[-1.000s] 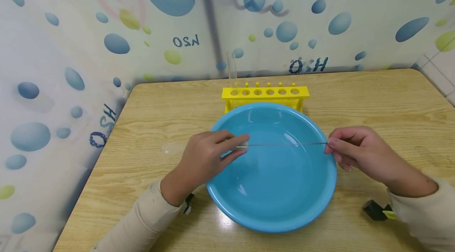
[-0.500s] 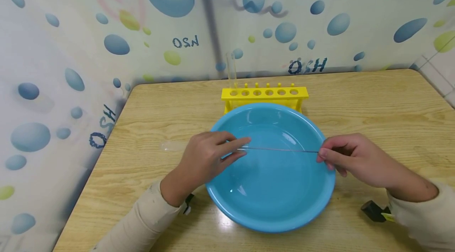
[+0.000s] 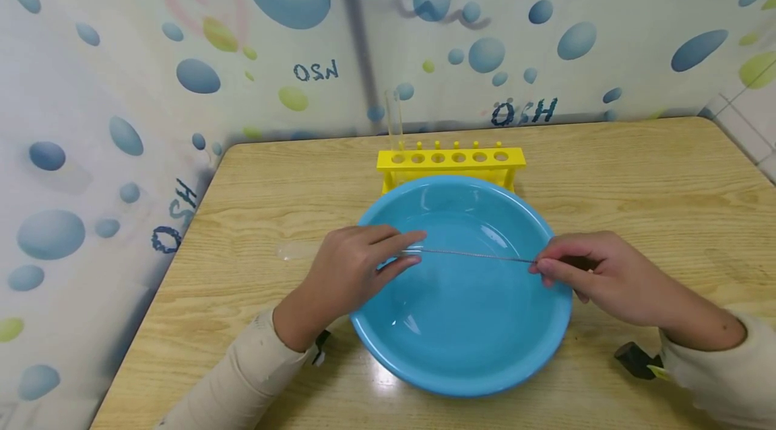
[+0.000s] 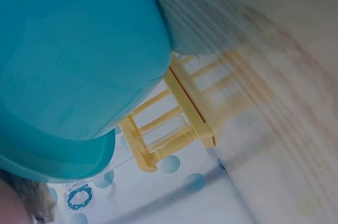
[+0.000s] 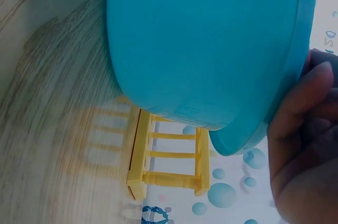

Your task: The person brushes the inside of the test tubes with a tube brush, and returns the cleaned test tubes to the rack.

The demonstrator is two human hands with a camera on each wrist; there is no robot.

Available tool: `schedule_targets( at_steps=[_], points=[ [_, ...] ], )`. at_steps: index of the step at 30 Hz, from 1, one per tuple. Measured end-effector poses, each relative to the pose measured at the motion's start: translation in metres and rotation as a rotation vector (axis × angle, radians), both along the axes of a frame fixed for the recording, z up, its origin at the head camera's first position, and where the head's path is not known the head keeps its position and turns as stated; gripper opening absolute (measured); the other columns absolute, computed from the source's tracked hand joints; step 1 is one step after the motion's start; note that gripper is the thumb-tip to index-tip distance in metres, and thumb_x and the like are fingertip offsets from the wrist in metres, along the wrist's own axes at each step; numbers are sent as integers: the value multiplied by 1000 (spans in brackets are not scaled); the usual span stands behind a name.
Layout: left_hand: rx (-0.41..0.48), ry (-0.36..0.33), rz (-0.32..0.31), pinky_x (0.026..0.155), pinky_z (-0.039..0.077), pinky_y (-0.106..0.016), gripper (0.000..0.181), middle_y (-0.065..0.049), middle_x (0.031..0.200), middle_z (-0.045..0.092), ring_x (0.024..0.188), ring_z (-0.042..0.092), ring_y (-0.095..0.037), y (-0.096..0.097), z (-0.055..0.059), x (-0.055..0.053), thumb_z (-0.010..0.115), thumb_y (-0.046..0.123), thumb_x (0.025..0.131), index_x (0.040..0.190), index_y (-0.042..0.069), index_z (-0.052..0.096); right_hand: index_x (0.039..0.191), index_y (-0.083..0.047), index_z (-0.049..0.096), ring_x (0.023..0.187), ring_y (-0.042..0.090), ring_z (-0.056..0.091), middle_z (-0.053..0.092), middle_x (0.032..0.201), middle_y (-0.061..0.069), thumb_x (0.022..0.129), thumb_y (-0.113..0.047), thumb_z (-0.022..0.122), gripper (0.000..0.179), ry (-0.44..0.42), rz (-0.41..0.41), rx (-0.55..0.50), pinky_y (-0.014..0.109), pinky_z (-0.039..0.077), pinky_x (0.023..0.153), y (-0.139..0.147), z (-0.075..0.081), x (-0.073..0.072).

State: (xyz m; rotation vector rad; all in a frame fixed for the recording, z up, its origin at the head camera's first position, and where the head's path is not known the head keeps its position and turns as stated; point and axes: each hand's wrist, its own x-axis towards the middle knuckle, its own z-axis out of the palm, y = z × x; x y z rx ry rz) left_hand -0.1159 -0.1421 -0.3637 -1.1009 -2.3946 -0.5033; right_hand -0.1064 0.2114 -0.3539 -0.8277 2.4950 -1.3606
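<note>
My left hand [image 3: 354, 268] grips a clear glass test tube [image 3: 297, 251] lying sideways over the basin's left rim. Its rounded end shows left of the hand, its mouth just past the fingertips. A thin twisted wire, the handle of a test tube brush [image 3: 475, 255], runs from the mouth to my right hand [image 3: 597, 275], whose thumb and fingers pinch it over the basin's right rim. The brush head is hidden behind the left hand. Beneath both hands stands a blue plastic basin [image 3: 461, 376]. In the right wrist view the right hand [image 5: 309, 150] is beside the basin's rim.
Behind the basin is a yellow test tube rack [image 3: 451, 159], with another clear test tube [image 3: 395, 120] upright in its leftmost hole. The wooden table [image 3: 655, 180] ends at a wall [image 3: 339, 106] printed with bubbles. A dark wrist device [image 3: 633, 359] hangs by the right sleeve.
My right hand has moved left and slightly toward me, and less of the brush's wire shows outside the test tube. The left hand stays nearly in place.
</note>
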Motion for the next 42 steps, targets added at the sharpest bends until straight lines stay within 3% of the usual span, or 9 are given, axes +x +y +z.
schedule_targets(
  at_steps=[13,16,22,30,35,39,42],
  points=[
    [-20,-11,-2,57,51,-20,37,6,88,74,74,70,-3,0,-1,0,80,31,86,120,19,73,104,-17,73,69,6,60,72,90,-7,90,5,68,27,156,-25,5,22,51,54,1,1,3],
    [-21,-14,1,57,50,-20,37,6,88,74,73,70,-3,0,0,0,80,31,86,120,19,73,106,-16,73,66,5,58,72,90,-8,86,6,71,29,195,-48,12,20,50,55,-1,0,3],
    [-21,-11,2,56,50,-20,37,6,87,74,73,69,-3,0,0,1,80,31,85,120,19,74,114,-14,71,60,6,56,69,86,-8,90,3,69,29,203,-120,32,21,47,49,-4,-1,4],
    [-30,-20,16,55,49,-19,36,6,86,74,71,68,-2,0,1,2,79,32,87,120,19,74,110,-12,74,69,-2,56,73,91,-4,79,12,75,39,445,-62,27,11,48,58,-5,-4,0],
    [-29,-21,28,56,50,-20,35,6,87,75,71,68,-2,1,2,2,79,32,86,118,19,74,110,-11,75,72,-5,54,74,94,-3,82,6,76,33,550,-29,45,8,46,62,-4,-6,-2],
    [-26,-22,34,55,50,-19,34,7,85,74,69,67,-2,1,2,2,79,33,87,117,19,74,106,-9,75,75,-6,57,75,93,-2,86,4,73,24,569,-12,23,8,48,64,-4,-7,-3],
    [-18,-21,33,55,49,-19,34,7,85,74,69,67,-2,1,2,2,79,33,86,116,19,75,103,-9,74,77,-3,60,74,91,-4,88,8,68,24,485,-26,4,10,50,66,-3,-7,-1]
  ],
)
